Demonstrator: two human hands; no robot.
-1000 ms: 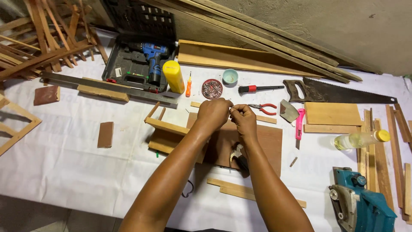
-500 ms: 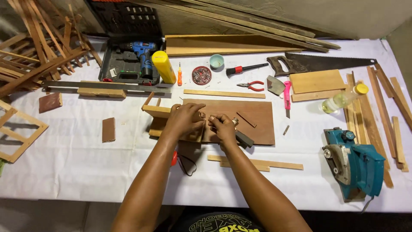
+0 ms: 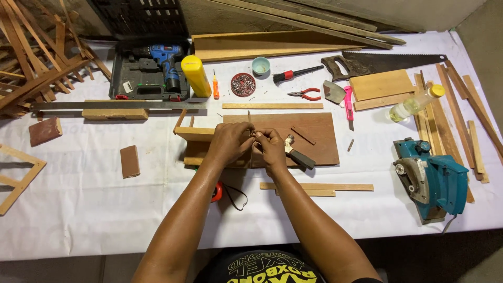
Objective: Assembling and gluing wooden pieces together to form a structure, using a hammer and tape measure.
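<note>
My left hand and my right hand meet fingertip to fingertip over the left end of a dark brown board. Between them they pinch a few small nails, too small to see clearly. A light wooden frame piece lies just left of my left hand, against the board. A hammer with a dark handle rests on the board beside my right wrist.
At the back are a blue drill in its case, a yellow bottle, a tin of nails, pliers and a handsaw. A teal electric planer sits right. Wood strips lie near my right forearm.
Both hands have come down together from above the table to just over the brown board, still joined at the fingertips. The view has tilted to look more steeply down.
</note>
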